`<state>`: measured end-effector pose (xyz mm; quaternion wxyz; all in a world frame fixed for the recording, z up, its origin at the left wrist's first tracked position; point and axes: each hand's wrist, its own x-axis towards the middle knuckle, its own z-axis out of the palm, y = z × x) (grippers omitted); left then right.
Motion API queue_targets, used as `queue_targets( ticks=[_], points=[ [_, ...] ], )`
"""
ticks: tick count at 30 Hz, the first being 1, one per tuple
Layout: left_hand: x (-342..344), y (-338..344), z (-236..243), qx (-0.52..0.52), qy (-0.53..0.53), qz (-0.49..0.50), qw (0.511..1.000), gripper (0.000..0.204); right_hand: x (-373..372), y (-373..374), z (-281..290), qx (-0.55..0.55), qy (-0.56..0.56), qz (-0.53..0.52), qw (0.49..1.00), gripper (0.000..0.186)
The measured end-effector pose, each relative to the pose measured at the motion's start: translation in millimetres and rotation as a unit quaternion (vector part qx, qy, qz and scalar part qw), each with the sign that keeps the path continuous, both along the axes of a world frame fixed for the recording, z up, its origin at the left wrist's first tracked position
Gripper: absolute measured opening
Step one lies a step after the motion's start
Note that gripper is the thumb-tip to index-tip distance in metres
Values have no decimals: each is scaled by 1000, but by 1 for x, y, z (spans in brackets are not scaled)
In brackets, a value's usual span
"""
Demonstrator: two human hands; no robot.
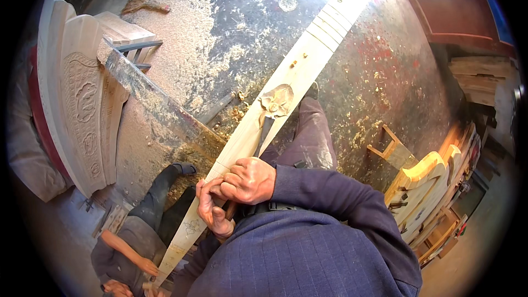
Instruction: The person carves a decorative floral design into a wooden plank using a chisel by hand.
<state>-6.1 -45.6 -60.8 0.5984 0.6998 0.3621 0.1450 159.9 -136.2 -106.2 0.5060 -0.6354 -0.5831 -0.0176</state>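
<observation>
A long pale wooden board [242,143] runs diagonally beneath me, with a carved flower [276,100] in relief near its middle. My right hand [250,180] is closed in a fist around a carving chisel, whose dark metal blade [265,132] reaches up to the flower's lower edge. Just below it, my left hand [213,209] curls beside the right one at the chisel's brown handle [231,209], which is mostly hidden. Closer to the board's lower end is a pencilled flower outline [191,226]. Several ruled lines cross the far end.
At lower left, another person's hand [147,267] rests by the board's near end. A carved chair-like panel [82,99] stands left, beside a dusty plank [148,96]. Sawdust [181,27] and shavings cover the floor. Shaped wooden pieces [426,179] and a small wooden frame [393,146] are right.
</observation>
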Motion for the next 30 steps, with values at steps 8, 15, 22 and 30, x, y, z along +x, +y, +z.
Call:
queue_targets(
  ticks=[8, 15, 22, 30],
  points=[
    [4, 1, 2, -19, -11, -8, 1000, 94, -1, 0, -2, -4, 9, 6, 1000, 30],
    [-3, 4, -3, -63, -27, -9, 998, 99, 3, -2, 2, -21, 2, 11, 1000, 21],
    [7, 2, 1, -72, -14, 2, 997, 92, 6, -2, -1, -21, 5, 11, 1000, 17],
    [9, 6, 8, -63, -25, 7, 998, 100, -4, 3, -3, 1, 18, -5, 1000, 15]
  ],
)
